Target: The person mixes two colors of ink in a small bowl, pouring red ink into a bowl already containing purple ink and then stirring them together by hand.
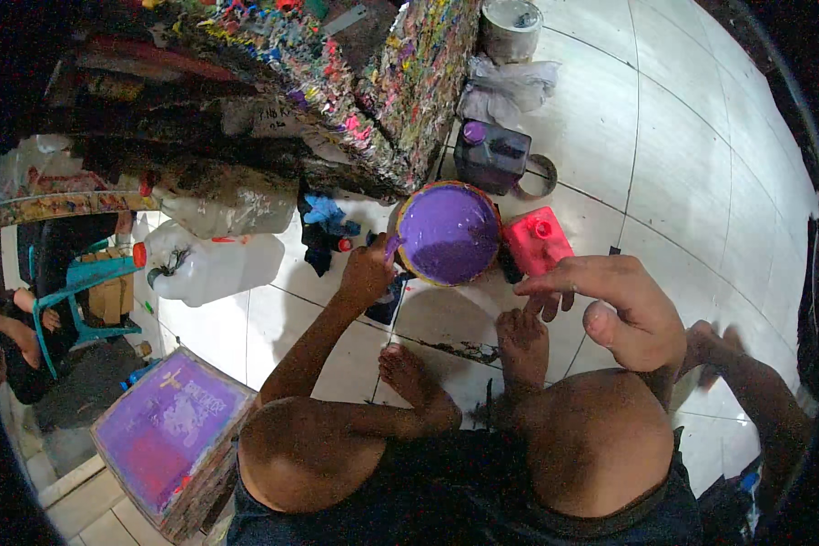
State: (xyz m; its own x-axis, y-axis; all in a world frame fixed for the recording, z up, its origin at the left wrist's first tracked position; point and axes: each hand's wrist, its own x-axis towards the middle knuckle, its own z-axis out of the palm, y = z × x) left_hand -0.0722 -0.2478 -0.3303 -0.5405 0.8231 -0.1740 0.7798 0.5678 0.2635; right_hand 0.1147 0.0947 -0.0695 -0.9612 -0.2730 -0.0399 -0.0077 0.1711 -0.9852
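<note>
My left hand [369, 268] is closed at the left edge of a round bowl of purple paint [449, 227], gripping a purple-smeared piece there; whether that is the bowl's rim or a separate tool I cannot tell. My right hand [601, 309] is raised to the right of the bowl, fingers apart and curved, holding nothing. Just beyond it stands a pink jerrycan [541, 250]. Behind the bowl is a dark container with a purple cap [491, 159]. Blue and dark cloths [323, 218] lie left of the bowl. My bare feet [523, 346] are on the tiles below it.
A paint-crusted stand [382, 109] rises behind, beside a metal can [510, 32]. Left are plastic jugs [214, 264], a teal stool [73, 300], another person [23, 337] and a purple-stained screen frame [168, 428]. Another person's bare limb [755, 391] reaches in at right on the tiles [682, 136].
</note>
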